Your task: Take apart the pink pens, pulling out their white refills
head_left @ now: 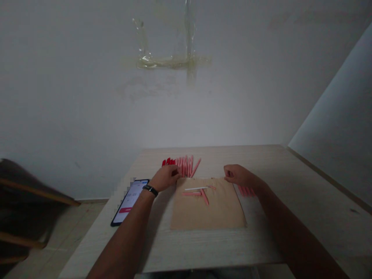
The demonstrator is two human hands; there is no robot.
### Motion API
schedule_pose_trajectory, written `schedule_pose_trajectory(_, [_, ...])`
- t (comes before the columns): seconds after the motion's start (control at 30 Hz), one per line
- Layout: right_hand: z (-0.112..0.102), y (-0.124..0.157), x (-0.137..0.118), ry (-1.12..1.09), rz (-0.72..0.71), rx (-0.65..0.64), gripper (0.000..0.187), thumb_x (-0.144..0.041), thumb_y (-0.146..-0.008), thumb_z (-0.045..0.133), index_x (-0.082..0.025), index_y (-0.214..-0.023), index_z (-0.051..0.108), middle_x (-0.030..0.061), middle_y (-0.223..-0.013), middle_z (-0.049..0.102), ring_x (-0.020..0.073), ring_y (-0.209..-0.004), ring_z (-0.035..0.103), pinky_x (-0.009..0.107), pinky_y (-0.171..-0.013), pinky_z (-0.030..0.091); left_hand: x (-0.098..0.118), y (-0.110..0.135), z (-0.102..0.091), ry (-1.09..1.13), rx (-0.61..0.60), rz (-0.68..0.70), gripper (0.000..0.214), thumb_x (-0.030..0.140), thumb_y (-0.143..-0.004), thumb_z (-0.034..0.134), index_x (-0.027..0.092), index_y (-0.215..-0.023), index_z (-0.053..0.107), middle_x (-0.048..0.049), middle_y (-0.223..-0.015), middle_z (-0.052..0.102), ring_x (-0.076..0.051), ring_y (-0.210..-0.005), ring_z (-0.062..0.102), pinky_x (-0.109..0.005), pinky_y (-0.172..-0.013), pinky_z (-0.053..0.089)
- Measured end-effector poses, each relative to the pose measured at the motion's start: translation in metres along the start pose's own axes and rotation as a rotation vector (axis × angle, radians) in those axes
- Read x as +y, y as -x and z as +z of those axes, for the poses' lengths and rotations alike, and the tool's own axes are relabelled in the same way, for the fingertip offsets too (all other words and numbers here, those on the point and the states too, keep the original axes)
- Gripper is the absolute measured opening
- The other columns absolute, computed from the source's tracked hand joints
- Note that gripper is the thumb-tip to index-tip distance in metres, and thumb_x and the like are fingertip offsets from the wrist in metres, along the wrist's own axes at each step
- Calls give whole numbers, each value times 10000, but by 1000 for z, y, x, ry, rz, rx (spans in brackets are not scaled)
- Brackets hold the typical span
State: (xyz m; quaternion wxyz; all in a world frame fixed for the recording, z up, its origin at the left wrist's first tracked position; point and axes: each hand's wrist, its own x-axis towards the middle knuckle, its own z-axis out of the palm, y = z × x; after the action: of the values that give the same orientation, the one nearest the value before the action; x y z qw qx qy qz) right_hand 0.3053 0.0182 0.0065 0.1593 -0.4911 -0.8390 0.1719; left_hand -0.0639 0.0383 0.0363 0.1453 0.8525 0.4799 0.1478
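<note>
A brown paper-like sheet lies on the table in front of me. My left hand is closed at its far left corner, the fingers pinching the edge. At the far right corner my right hand is closed in the same way. On the sheet rest a thin white rod like a pen refill, a pink pen barrel, a second pink tube and a small pink piece. Just beyond my left hand stretches a row of pink pen-like sticks, with several red pieces at its left end.
A phone with a lit screen lies left of my left forearm. Several pink sticks lie partly under my right forearm. The pale table meets a wall with tape. Dark furniture stands at the left.
</note>
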Motion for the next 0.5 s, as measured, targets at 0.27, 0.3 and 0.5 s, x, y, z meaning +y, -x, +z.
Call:
schedule_pose_trajectory(0.27, [0, -1, 5, -1, -22, 7, 106, -206, -770, 593, -170, -691, 532, -18, -684, 550, 125, -633, 476, 225, -587, 291, -2, 0, 3, -19, -21, 16, 142, 269, -853, 547, 164, -787, 617, -37, -782, 637, -158, -713, 542, -257, -628, 335])
schedule_pose_trajectory(0.3, [0, -1, 5, 0, -18, 2, 109, -209, -771, 595, -170, -691, 531, -18, -684, 551, 124, -631, 477, 225, -588, 293, -1, 1, 3, -18, -27, 22, 141, 272, -852, 553, 163, -790, 617, -36, -778, 635, -156, -708, 541, -256, -626, 334])
schedule_pose_trajectory(0.5, [1, -1, 4, 5, -33, -7, 110, -209, -770, 606, -169, -700, 532, -17, -695, 556, 123, -633, 482, 225, -587, 292, 6, 2, 5, 18, -36, 96, 173, 322, -862, 573, 164, -837, 638, -33, -791, 646, -150, -708, 547, -252, -639, 347])
